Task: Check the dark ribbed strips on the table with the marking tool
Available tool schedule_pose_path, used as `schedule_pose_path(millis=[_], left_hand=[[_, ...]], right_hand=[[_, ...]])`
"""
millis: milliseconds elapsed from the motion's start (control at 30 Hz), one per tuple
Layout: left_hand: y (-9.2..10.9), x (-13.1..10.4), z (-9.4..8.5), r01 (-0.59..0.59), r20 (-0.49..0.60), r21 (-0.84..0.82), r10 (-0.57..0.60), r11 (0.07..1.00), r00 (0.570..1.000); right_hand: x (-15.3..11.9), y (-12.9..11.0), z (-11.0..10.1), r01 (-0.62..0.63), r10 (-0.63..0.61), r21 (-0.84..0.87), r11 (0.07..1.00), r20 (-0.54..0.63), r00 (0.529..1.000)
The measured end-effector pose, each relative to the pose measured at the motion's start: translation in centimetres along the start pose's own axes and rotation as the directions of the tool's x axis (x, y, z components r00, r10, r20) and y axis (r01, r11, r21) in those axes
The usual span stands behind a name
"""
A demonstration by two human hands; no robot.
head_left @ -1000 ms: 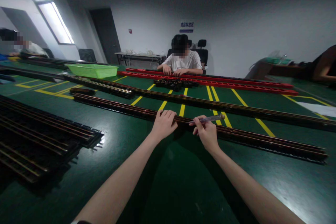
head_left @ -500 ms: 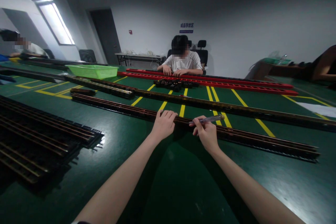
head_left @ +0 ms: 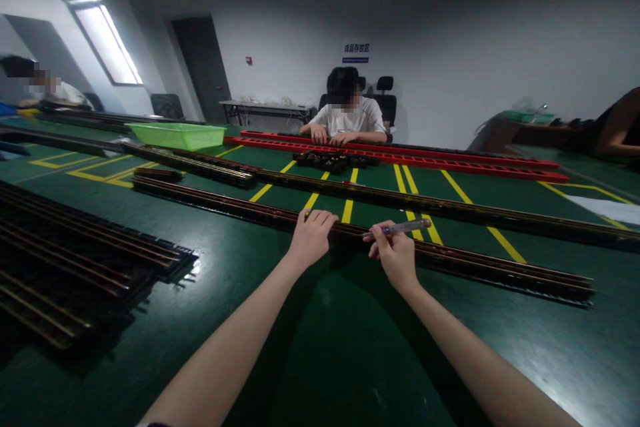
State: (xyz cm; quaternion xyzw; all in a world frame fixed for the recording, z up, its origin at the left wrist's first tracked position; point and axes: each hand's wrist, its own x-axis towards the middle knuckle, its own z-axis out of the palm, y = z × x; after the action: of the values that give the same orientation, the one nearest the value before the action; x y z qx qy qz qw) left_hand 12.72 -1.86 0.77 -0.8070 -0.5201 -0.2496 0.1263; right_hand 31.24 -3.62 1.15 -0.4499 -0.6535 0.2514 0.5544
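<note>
A long dark strip [head_left: 480, 263] with copper-coloured lines along it lies across the green table in front of me. My left hand [head_left: 313, 237] has its fingers curled over the strip near its middle, gripping it. To the right, my right hand [head_left: 395, 255] closes round a slim screwdriver [head_left: 409, 225] with a clear, purplish handle. The screwdriver lies nearly level, its thin end pointing left towards the strip; whether the tip touches is too dim to tell.
Behind runs another long dark strip [head_left: 450, 208]. Several similar strips [head_left: 90, 247] lie at left. Farther back are a light green tray [head_left: 185, 137], red slotted rails [head_left: 450, 165] and a pile of small dark parts [head_left: 330, 161], where a person [head_left: 350, 113] in white works.
The long strip has slid slightly left under my hands. My right hand and the screwdriver have shifted a little to the right; my left hand stays nearly in place.
</note>
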Motion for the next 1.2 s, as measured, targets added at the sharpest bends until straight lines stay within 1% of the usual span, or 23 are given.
schedule_pose_path(millis=[100, 267, 500, 767, 1200], left_hand=[[-0.07, 0.04, 0.04, 0.001, 0.000, -0.023, -0.001, 1.000, 1.000], [-0.48, -0.02, -0.03, -0.026, 0.018, -0.125, 0.029, 0.992, 0.999], [-0.80, -0.13, -0.10, -0.051, 0.003, -0.194, 0.053, 0.980, 0.999], [-0.62, -0.11, -0.06, -0.025, 0.045, -0.122, 0.030, 0.992, 0.999], [-0.72, -0.03, 0.37, -0.026, 0.011, -0.064, 0.026, 0.998, 1.000]], right_hand=[[0.01, 0.12, 0.00, -0.003, 0.003, 0.003, 1.000, -0.001, 1.000], [0.07, 0.15, -0.01, -0.025, 0.023, 0.028, 0.999, 0.056, 0.998], [0.10, 0.31, -0.02, -0.017, 0.015, 0.037, 0.999, 0.052, 0.999], [0.01, 0.38, 0.02, -0.003, 0.002, 0.016, 1.000, 0.056, 0.998], [0.02, 0.22, 0.03, -0.032, 0.031, 0.026, 0.999, 0.051, 0.998]])
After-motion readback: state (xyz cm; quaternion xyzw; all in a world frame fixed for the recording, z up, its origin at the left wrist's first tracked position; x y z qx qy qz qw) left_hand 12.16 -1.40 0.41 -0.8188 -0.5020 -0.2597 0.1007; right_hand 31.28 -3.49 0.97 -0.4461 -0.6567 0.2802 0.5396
